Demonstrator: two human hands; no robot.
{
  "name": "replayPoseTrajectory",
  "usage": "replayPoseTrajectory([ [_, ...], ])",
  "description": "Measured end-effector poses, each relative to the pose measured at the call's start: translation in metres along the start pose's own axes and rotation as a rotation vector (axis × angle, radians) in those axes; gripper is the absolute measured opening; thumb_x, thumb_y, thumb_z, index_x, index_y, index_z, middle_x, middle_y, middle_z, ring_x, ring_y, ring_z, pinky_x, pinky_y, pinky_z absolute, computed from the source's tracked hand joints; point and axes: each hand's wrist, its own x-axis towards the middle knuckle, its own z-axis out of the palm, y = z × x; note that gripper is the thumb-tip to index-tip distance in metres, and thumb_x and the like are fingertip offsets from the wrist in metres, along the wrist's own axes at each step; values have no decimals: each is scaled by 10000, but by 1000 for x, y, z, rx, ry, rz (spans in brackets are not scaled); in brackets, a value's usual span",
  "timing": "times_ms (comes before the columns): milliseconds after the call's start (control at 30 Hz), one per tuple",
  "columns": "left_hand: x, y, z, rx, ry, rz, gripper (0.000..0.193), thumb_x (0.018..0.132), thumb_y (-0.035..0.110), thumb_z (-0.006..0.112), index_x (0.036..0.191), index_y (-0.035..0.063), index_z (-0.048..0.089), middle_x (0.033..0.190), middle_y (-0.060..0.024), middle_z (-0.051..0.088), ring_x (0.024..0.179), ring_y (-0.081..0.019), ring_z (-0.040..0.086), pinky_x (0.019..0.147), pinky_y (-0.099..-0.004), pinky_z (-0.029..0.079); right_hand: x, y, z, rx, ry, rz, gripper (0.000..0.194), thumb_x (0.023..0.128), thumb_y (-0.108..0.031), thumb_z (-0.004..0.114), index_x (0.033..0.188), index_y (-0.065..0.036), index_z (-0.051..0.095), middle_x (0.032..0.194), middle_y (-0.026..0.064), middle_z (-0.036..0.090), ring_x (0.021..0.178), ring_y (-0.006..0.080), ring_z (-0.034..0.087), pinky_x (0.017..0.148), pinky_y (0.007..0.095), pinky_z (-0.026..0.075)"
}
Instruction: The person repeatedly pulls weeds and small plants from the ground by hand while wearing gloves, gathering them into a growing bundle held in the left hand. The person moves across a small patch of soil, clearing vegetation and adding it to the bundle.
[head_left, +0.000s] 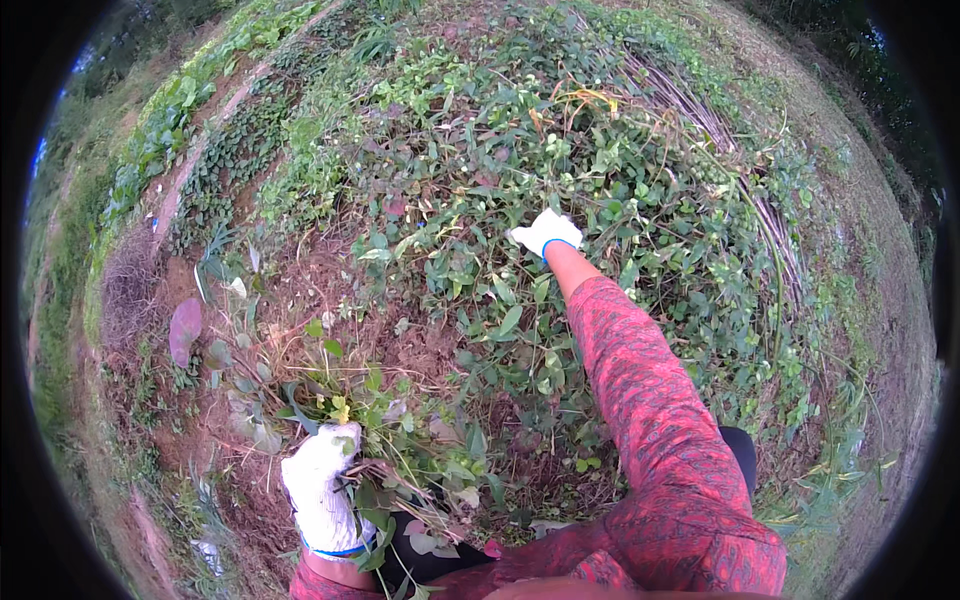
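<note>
My left hand (322, 480), in a white knit glove with a blue cuff edge, grips a bunch of pulled plants (375, 435) at the lower left. Leaves and thin stems stick out on both sides of the fist, and some hang past the wrist. Farther out, my right hand (551, 231), gloved the same way, reaches into a dense patch of leafy vines (480, 262). Its fingertips are lost among the leaves, so whether they hold a stem is hidden.
Bare reddish soil (382, 330) with dry stalks lies between my hands. A bundle of long dry stems (705, 120) runs along the patch's right side. To the left are a heap of dry twigs (131, 285) and a row of broad-leaved plants (161, 124).
</note>
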Motion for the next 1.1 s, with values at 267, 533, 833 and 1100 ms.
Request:
replayPoseTrajectory([
  [267,-10,4,-12,447,199,66,157,785,113,572,780,-28,640,827,-112,662,740,-187,631,670,-275,488,30,-23,63,29,-91,29,845,682,-782,569,1228,-139,617,1227,128,629,1100,290,623,894,423,506],
  [533,-1,-14,-28,334,-130,111,281,916,121,526,1158,-7,588,1120,-122,637,1002,-191,628,876,-307,487,60,42,124,767,27,-261,271,883,-287,539,979,-69,668,892,84,686,802,245,606,735,366,478],
  [833,15,11,54,-242,100,-95,202,831,129,607,945,-17,687,910,-66,670,849,-144,603,778,-290,476,-145,70,120,304,-197,-709,351,820,-309,499,894,-1,652,911,246,654,860,417,623,788,472,493],
  [1100,-5,22,45,-419,-14,-113,183,878,171,619,997,40,666,923,-27,656,852,-132,596,808,-281,463,-316,116,125,-89,-931,-809,346,752,-271,545,909,21,643,876,240,656,868,402,635,785,473,487],
])
